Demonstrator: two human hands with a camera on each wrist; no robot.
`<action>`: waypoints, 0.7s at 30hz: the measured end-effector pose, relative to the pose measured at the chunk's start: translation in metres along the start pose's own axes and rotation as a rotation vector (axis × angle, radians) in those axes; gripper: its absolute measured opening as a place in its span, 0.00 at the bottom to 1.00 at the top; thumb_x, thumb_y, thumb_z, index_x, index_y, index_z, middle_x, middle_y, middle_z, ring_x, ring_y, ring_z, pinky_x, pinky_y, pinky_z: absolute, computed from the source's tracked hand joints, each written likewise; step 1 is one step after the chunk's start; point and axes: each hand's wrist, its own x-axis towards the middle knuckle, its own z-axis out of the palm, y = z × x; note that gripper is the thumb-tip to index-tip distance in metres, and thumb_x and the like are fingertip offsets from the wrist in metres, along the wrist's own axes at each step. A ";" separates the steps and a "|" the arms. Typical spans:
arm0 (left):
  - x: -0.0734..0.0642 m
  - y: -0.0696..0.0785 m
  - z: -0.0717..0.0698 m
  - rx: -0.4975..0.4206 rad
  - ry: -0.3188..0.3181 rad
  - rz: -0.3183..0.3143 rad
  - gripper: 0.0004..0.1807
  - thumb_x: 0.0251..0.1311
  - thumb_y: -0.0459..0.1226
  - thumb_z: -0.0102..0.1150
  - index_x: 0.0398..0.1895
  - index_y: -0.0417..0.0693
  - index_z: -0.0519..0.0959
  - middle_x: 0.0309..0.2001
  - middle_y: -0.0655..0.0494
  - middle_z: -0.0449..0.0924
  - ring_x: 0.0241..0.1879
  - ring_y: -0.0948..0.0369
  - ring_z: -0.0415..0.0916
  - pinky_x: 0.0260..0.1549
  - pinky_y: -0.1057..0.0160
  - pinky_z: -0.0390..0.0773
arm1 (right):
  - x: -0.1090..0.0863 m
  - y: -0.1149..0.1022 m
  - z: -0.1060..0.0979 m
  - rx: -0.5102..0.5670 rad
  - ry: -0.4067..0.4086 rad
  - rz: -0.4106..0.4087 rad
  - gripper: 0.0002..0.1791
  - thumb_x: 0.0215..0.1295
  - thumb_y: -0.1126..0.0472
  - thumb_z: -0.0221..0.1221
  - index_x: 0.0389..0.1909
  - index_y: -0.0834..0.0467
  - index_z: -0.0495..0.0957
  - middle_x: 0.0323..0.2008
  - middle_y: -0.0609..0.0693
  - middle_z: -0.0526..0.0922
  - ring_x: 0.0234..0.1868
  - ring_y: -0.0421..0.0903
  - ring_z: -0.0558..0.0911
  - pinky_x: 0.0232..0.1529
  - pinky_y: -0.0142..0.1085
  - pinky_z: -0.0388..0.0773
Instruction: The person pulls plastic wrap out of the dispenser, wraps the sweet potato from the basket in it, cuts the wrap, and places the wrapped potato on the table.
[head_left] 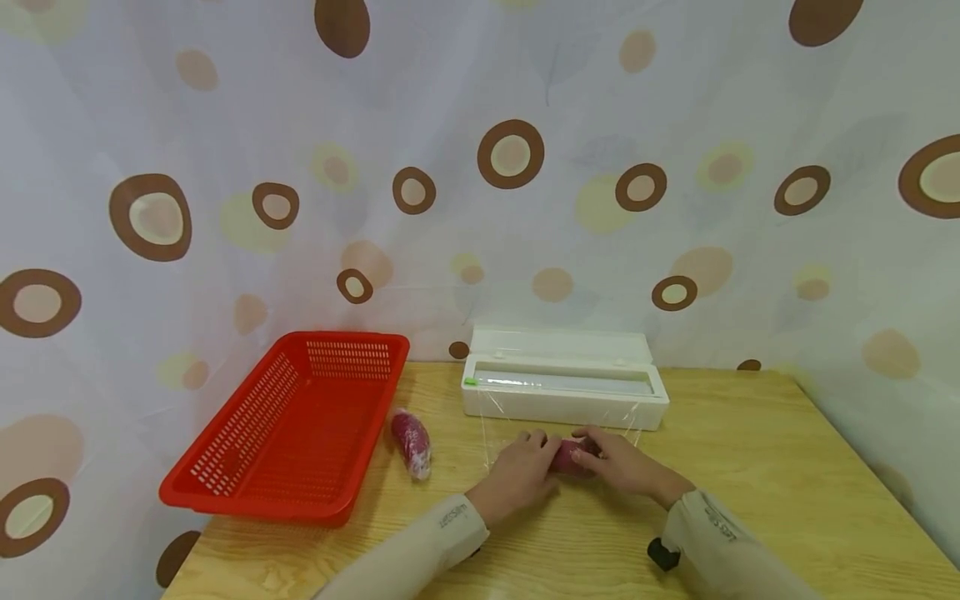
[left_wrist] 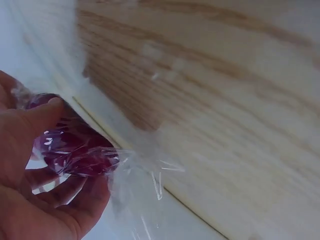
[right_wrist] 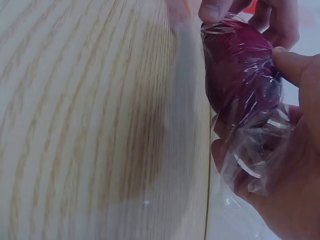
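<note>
A purple-red sweet potato [head_left: 567, 459] lies between both hands in front of the white cling film box. Clear cling film [right_wrist: 255, 155] clings around it, loose and crumpled at one end in the right wrist view. My left hand [head_left: 521, 468] grips its left end, thumb and fingers curled round it. At the right end my right hand [head_left: 626, 463] holds it with the thumb on one side and fingers on the other. A sheet of film stretches from the open cling film box [head_left: 562, 407] toward the hands. Another wrapped sweet potato [head_left: 412, 444] rests to the left.
A red plastic basket [head_left: 352, 467] with slotted sides stands at the left of the wooden table [head_left: 757, 492]. The box lid [head_left: 558, 342] is raised at the back, near a spotted curtain [head_left: 577, 108] behind the table.
</note>
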 end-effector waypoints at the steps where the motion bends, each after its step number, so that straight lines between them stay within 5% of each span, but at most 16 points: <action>1: 0.002 0.000 0.002 -0.011 -0.001 -0.001 0.27 0.58 0.48 0.63 0.59 0.49 0.71 0.46 0.53 0.75 0.44 0.58 0.73 0.38 0.66 0.77 | 0.000 0.000 0.000 0.009 0.002 0.006 0.26 0.72 0.50 0.50 0.60 0.67 0.66 0.43 0.50 0.79 0.43 0.45 0.77 0.41 0.38 0.76; 6: 0.011 -0.007 0.008 -0.094 -0.063 -0.019 0.26 0.60 0.50 0.60 0.59 0.52 0.69 0.47 0.56 0.74 0.45 0.61 0.72 0.42 0.65 0.76 | -0.003 -0.002 0.002 -0.046 0.076 -0.007 0.24 0.72 0.52 0.50 0.58 0.66 0.68 0.45 0.53 0.79 0.46 0.48 0.78 0.44 0.43 0.76; 13: 0.015 -0.021 0.000 -0.197 -0.164 0.019 0.25 0.63 0.50 0.56 0.59 0.50 0.68 0.47 0.55 0.72 0.43 0.62 0.71 0.42 0.67 0.74 | -0.006 -0.007 0.010 -0.432 0.340 -0.162 0.22 0.60 0.52 0.64 0.52 0.60 0.76 0.50 0.55 0.76 0.52 0.55 0.73 0.52 0.53 0.69; 17: 0.018 -0.026 -0.003 -0.247 -0.204 0.034 0.24 0.64 0.48 0.56 0.59 0.48 0.68 0.48 0.54 0.72 0.45 0.63 0.72 0.45 0.68 0.73 | -0.007 -0.009 0.014 -0.454 0.275 -0.154 0.29 0.52 0.52 0.69 0.55 0.58 0.75 0.49 0.52 0.76 0.49 0.50 0.75 0.51 0.48 0.73; 21: 0.021 -0.029 -0.003 -0.264 -0.223 0.033 0.25 0.67 0.47 0.51 0.63 0.47 0.65 0.53 0.52 0.72 0.51 0.61 0.72 0.50 0.66 0.72 | -0.005 -0.009 0.016 -0.334 0.222 -0.058 0.31 0.54 0.56 0.69 0.59 0.58 0.71 0.51 0.52 0.75 0.50 0.49 0.76 0.51 0.45 0.74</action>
